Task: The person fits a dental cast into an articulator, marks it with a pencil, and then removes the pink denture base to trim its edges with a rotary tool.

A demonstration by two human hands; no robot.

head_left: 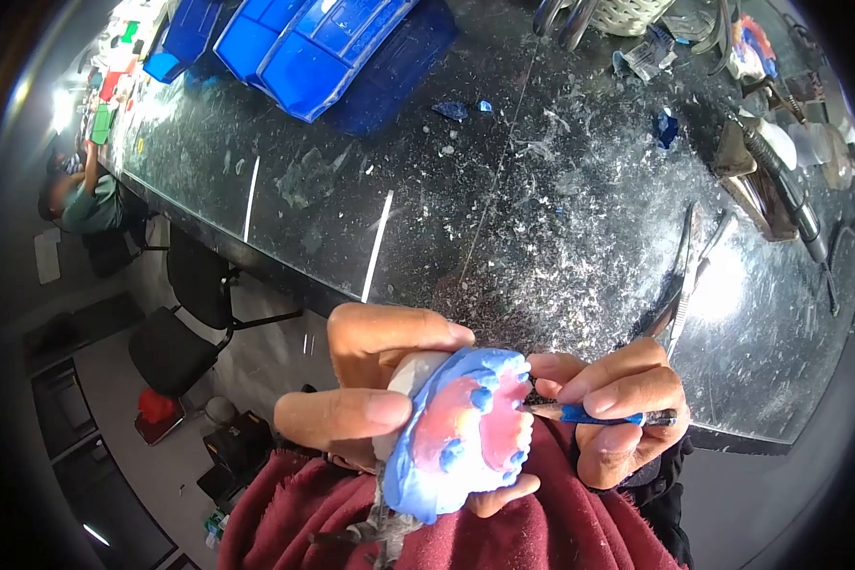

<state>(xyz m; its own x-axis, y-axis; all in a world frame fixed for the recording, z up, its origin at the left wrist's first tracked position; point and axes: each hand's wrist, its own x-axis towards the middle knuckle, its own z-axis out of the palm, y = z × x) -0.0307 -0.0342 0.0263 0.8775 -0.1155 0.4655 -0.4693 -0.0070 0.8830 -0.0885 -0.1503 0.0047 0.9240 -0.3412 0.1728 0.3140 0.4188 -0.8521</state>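
My left hand [356, 408] is wrapped around a dental cast [461, 432], thumb along its side and fingers behind and beneath it. The cast is blue with a white base, and carries pink wax with a row of pale teeth. A grey metal piece [382, 534], perhaps part of an articulator, shows below it. Between the thumb and fingers of my right hand [632, 404] is a short blue pencil [575, 413], its point right at the pink wax near the teeth. One right fingertip lies close beside the cast's upper edge.
White shavings litter the dark table [332, 237]. Blue plastic trays [313, 52] stand at the back left. Metal hand tools [689, 285] lie at the right, near a dark holder [755, 185] and another cast [750, 47]. A black chair [176, 347] and another person [100, 204] are at the left.
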